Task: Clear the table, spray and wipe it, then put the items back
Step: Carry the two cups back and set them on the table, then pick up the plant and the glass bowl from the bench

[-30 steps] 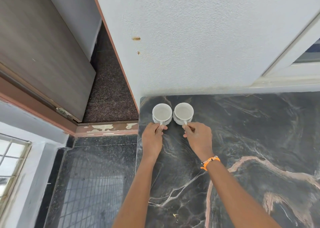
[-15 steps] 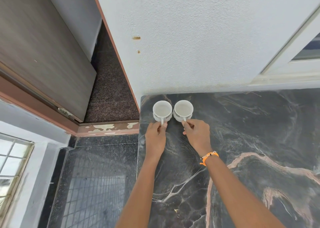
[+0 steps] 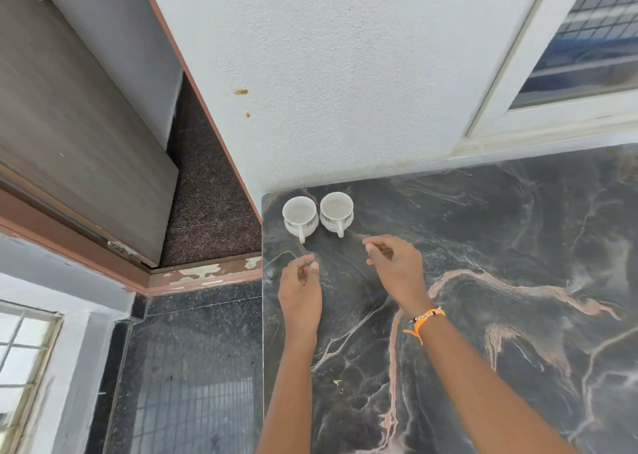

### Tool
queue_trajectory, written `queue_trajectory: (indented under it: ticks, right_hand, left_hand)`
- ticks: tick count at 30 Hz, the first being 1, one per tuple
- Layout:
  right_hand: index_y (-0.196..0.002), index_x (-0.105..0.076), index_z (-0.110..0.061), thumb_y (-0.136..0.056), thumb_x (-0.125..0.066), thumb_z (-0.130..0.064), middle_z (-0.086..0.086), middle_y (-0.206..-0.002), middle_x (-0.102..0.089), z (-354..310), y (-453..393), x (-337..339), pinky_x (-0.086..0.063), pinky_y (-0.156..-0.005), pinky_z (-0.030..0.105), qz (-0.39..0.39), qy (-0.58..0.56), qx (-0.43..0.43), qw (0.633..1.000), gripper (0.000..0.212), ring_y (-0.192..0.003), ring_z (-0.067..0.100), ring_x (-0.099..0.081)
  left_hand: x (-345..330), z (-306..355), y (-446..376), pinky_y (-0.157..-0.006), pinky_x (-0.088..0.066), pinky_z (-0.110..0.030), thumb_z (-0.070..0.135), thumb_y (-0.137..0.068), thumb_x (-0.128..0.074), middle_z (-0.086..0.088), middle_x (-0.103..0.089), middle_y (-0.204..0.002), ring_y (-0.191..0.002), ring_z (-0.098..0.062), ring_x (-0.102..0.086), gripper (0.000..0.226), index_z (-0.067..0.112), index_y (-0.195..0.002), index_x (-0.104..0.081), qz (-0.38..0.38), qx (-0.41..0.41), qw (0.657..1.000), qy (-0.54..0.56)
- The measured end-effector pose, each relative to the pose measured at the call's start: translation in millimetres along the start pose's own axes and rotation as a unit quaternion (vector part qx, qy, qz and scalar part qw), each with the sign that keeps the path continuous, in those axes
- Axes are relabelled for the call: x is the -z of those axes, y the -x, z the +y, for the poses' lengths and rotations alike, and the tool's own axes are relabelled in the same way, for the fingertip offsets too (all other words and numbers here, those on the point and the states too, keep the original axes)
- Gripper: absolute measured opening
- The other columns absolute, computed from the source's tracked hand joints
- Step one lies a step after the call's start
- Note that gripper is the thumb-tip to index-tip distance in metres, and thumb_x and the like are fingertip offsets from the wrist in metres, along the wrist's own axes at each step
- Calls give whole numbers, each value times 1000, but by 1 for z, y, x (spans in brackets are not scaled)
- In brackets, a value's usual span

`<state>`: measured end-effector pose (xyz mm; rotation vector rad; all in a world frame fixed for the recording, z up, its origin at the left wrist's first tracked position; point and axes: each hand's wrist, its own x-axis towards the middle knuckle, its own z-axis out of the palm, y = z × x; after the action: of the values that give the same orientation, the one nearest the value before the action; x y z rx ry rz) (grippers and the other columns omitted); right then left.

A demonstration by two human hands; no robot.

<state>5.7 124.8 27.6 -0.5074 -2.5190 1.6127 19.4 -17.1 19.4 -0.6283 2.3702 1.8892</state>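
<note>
Two white cups stand side by side in the far left corner of the dark marble table, handles toward me: the left cup and the right cup. Both look empty. My left hand hovers a short way in front of the left cup, fingers loosely curled, holding nothing. My right hand, with an orange wristband, is just in front and to the right of the right cup, fingers also loosely curled and empty. Neither hand touches a cup.
A white textured wall rises right behind the cups. The table's left edge drops to a dark tiled floor. A wooden door stands open at left, and a window sits at upper right.
Both hands have let go of the cup handles and drawn back toward me. The cups stay in the corner.
</note>
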Motion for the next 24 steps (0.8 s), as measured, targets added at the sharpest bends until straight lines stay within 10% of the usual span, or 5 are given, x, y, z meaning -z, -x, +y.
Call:
queue_trajectory:
  ticks: [6, 11, 24]
  right_hand:
    - [-90, -70, -16, -90, -55, -16, -9, -80, -65, 3, 42, 66, -43, -62, 8, 22, -65, -11, 998, 15, -60, -4, -62]
    - [-90, -71, -19, -91, -55, -19, -8, -82, -66, 11, 68, 135, -54, -85, 37, 42, -123, -20, 991, 16, -74, 9, -65]
    - [-84, -70, -20, -88, -61, -30, -9, -75, -64, 103, 149, 404, -50, -75, 25, 213, -191, -62, 956, 14, -73, 10, -62]
  left_hand:
    - [-30, 28, 59, -84, -44, -20, 20, -94, -50, 12, -62, -96, -93, -10, -60, 17, 23, -101, -65, -62, -41, 996, 42]
    - [-71, 58, 113, -79, -42, -16, 18, -94, -50, 14, -62, -92, -88, -6, -59, 18, 22, -99, -66, -132, -77, 987, 55]
    - [-284, 94, 310, -69, -43, -5, 14, -94, -50, 15, -60, -83, -72, 5, -57, 18, 21, -97, -66, -325, -159, 932, 6]
